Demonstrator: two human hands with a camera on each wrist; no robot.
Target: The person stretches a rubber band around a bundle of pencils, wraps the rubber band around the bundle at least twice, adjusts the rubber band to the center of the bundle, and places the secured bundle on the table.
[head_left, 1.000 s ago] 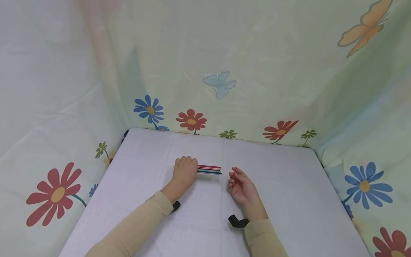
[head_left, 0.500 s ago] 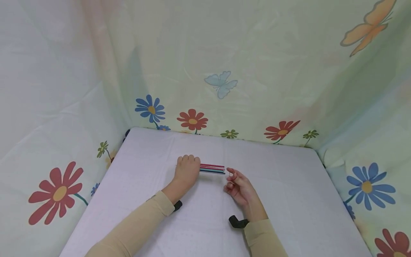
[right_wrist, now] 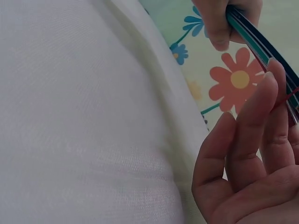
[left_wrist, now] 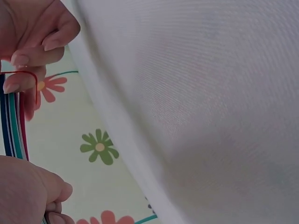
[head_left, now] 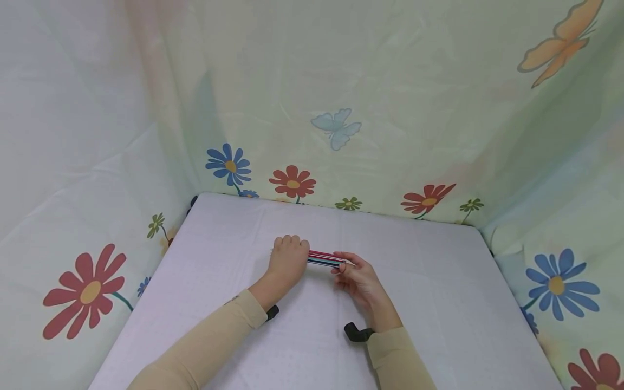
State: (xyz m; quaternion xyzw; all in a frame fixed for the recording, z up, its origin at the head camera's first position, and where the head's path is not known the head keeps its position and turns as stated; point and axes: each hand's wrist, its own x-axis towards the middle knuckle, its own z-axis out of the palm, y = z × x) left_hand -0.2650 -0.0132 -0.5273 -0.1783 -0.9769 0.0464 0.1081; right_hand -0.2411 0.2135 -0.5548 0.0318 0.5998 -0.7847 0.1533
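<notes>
A white-covered table (head_left: 439,303) stands before you, enclosed by pale curtains (head_left: 414,108) printed with flowers and butterflies. Over it, between your two hands, lies a bundle of slender red, white, teal and dark blue sticks (head_left: 323,258); its long axis runs left to right, the right end slightly nearer you. Your left hand (head_left: 287,261) is closed round the bundle; your right hand (head_left: 359,279), fingers bent at the right end, holds a thin red band (left_wrist: 23,72) stretched. Your left hand hides much of the bundle, and the right wrist view's edge crops the band.
</notes>
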